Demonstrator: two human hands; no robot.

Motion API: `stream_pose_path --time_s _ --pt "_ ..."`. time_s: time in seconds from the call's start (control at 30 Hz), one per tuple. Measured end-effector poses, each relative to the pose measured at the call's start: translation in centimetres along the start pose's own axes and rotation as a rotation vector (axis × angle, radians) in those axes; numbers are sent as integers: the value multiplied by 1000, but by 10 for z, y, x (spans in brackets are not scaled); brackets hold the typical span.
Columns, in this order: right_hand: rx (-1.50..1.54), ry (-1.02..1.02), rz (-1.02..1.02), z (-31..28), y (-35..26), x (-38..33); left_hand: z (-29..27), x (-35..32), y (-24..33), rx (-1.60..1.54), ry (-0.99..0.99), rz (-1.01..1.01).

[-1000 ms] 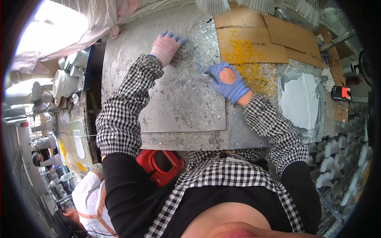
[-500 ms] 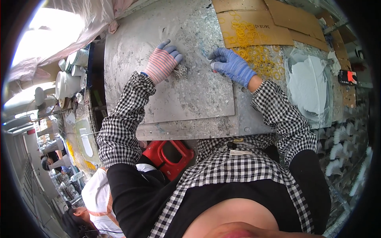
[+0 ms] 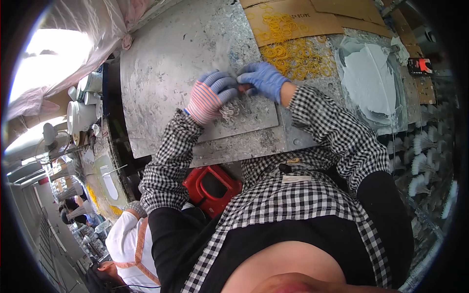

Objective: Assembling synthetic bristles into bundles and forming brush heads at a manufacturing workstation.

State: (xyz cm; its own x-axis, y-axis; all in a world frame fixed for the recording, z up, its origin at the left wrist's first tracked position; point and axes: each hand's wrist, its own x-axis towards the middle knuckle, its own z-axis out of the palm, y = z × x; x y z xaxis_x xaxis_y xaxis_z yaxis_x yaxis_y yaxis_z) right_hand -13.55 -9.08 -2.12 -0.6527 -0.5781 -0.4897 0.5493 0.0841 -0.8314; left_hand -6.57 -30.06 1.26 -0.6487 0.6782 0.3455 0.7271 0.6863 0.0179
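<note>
My left hand (image 3: pixel 211 96), in a striped glove with blue fingers, is closed round a bundle of pale strands. The bundle's looped, crinkled ends (image 3: pixel 229 110) stick out below the fingers, and a blurred, see-through fan of strands (image 3: pixel 223 59) spreads above. My right hand (image 3: pixel 265 81), in a blue glove, is beside the left one with its fingers bent toward the bundle. Something small and reddish shows at its fingertips; I cannot tell what it is. Both hands are over a grey, spattered board (image 3: pixel 161 83).
Yellow rubber bands (image 3: pixel 293 53) lie scattered on cardboard (image 3: pixel 317 24) and the table. Right of them is a sheet with white paste (image 3: pixel 369 80), then a phone (image 3: pixel 420 66). White fan-shaped bundles (image 3: pixel 424 158) stand at the right. A red stool (image 3: pixel 212 193) and another person (image 3: pixel 129 244) are at lower left.
My hands have come together: the left moved right and nearer with the bundle, the right moved left beside it. The whole view has shifted a little.
</note>
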Motion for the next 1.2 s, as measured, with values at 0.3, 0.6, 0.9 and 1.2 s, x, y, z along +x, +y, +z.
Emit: stream_pose_path --time_s 0.3,0.6,0.9,1.2 --pt "-374 -36 -172 -18 -16 -20 21 -2 11 76 -37 -6" --pt "-1860 165 -1330 -16 -46 38 22 -1 7 54 -105 150" --pt "-2067 -725 -993 9 -68 92 -4 2 41 -149 -11 4" --pt "-1617 -382 -901 -32 -55 30 -16 4 78 -1193 1311 -1053"
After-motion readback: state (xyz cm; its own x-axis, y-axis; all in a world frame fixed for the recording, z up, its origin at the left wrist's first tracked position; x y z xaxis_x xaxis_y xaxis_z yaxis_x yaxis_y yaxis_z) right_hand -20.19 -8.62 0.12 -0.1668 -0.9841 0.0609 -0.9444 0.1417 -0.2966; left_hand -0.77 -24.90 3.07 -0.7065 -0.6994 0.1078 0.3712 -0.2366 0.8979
